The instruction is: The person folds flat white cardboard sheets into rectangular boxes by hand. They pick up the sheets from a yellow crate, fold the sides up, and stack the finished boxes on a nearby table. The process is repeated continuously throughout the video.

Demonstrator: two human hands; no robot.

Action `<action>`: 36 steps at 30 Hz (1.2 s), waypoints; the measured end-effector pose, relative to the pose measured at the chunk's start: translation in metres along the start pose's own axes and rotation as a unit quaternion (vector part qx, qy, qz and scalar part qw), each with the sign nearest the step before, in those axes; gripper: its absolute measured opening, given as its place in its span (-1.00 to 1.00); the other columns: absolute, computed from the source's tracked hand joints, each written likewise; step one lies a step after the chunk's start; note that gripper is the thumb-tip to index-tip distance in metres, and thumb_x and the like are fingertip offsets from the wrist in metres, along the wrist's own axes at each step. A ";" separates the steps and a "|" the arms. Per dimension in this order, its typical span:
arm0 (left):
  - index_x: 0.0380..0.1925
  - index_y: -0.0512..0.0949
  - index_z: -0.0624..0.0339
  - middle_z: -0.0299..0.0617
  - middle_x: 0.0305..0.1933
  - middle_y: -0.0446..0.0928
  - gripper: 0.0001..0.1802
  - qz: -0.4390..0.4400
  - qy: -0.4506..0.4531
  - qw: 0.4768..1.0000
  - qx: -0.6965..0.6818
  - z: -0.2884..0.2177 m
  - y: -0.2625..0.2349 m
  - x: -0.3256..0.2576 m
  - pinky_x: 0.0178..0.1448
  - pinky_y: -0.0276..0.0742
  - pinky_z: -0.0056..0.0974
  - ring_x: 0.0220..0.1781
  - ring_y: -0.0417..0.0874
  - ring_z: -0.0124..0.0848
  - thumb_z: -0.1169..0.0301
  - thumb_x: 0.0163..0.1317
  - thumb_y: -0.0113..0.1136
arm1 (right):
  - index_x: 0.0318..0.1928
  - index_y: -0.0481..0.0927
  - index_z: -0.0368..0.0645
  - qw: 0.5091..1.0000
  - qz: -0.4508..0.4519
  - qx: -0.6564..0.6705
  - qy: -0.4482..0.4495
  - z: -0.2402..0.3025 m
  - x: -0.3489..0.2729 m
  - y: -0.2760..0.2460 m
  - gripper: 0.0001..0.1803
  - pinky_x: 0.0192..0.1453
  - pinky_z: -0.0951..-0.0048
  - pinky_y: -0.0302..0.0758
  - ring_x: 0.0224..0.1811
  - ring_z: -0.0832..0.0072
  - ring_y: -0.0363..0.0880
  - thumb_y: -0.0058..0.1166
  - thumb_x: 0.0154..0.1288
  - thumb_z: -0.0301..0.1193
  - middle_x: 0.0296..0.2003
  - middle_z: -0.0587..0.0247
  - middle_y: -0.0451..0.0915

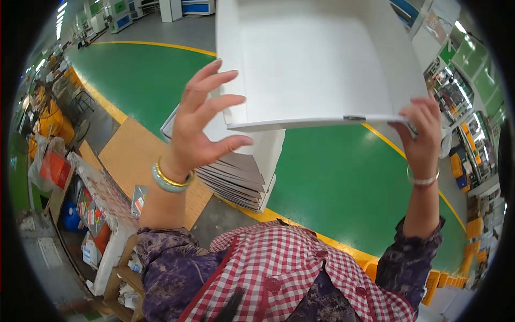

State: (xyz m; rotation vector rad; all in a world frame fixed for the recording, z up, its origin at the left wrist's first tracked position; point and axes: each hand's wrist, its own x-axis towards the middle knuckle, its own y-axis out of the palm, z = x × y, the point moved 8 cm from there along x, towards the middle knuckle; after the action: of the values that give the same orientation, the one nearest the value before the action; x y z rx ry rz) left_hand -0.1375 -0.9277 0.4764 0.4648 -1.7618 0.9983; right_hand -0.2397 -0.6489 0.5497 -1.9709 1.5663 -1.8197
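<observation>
Right hand (421, 126) gripping white box (316, 64) at near right corner, fingers bent at its edge. Left hand (196, 121) spread wide, fingers apart, at box's near left corner; cannot tell whether fingertips touch it. White box raised in front of person, hollow inside showing, green floor (332, 177) beyond. Cardboard stack (236, 185), white and grey, lower down, partly hidden by left hand and box. Brown board (134, 153) left of stack. Bangles (171, 182) on left wrist.

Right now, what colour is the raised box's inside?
White; the box shows best in the head view.
</observation>
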 end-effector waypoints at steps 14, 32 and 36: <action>-0.51 0.48 0.19 -0.22 -0.43 0.48 -0.78 0.089 -0.045 0.979 0.176 -0.038 -0.024 -0.012 0.33 0.17 0.09 -0.15 0.52 -0.22 0.43 -0.13 0.36 | -0.34 0.60 -0.10 0.984 -0.070 0.157 -0.046 -0.017 0.055 0.083 -0.67 -0.03 0.30 0.43 -0.10 0.25 0.44 0.39 -0.24 -0.44 -0.31 0.27 0.54; -0.50 0.44 0.20 -0.19 -0.42 0.44 -0.85 0.076 -0.238 0.959 0.137 0.057 0.087 -0.067 0.35 -0.03 0.24 -0.10 0.42 -0.15 0.44 -0.02 0.22 | 0.20 0.35 -0.15 0.825 0.049 0.362 0.430 -0.011 -0.028 0.388 -0.47 0.27 0.24 0.28 0.22 0.00 0.31 -0.06 0.22 -0.29 0.17 -0.02 0.38; -0.37 0.48 0.25 -0.13 -0.38 0.50 -0.77 0.151 -0.236 0.955 0.099 0.070 0.101 -0.063 0.32 0.07 0.16 -0.26 0.49 -0.17 0.36 0.02 0.25 | 0.24 0.29 -0.22 0.727 0.099 0.412 0.540 0.010 -0.066 0.417 -0.43 0.31 0.26 0.23 0.25 0.01 0.28 -0.22 0.29 -0.20 0.18 -0.12 0.35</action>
State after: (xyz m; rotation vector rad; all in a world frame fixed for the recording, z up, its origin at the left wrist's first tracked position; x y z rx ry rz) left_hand -0.2227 -0.9335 0.3680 0.6102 -2.2155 1.3715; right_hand -0.4773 -0.8155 0.2435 -0.2642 0.5973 -2.9501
